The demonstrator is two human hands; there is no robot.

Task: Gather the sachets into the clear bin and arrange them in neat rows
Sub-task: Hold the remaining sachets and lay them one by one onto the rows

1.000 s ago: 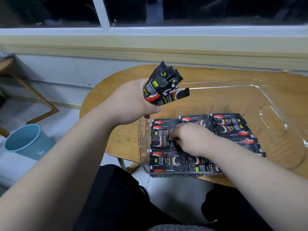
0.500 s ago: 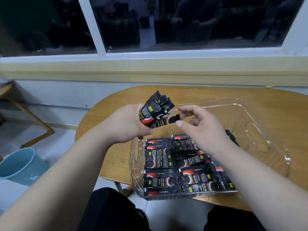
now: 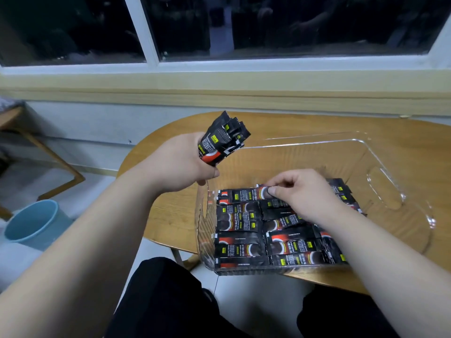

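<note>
A clear plastic bin (image 3: 361,147) stands on the round wooden table (image 3: 305,125). Several black sachets (image 3: 240,242) with red and yellow print lie in rows in its near left part. My left hand (image 3: 178,164) grips an upright bundle of sachets (image 3: 223,140) above the bin's left rim. Inside the bin, my right hand (image 3: 305,193) pinches one sachet (image 3: 240,195) by its right end, lying across the far end of the rows. My right forearm hides part of the right rows.
A light blue bucket (image 3: 31,223) stands on the floor at the left. A wooden frame leg (image 3: 56,162) is behind it. A window sill and wall run along the table's far side. The bin's far right part holds no sachets.
My right hand took one sachet from the bundle and moved down into the bin with it, to the far end of the rows. My left hand keeps the bundle raised.
</note>
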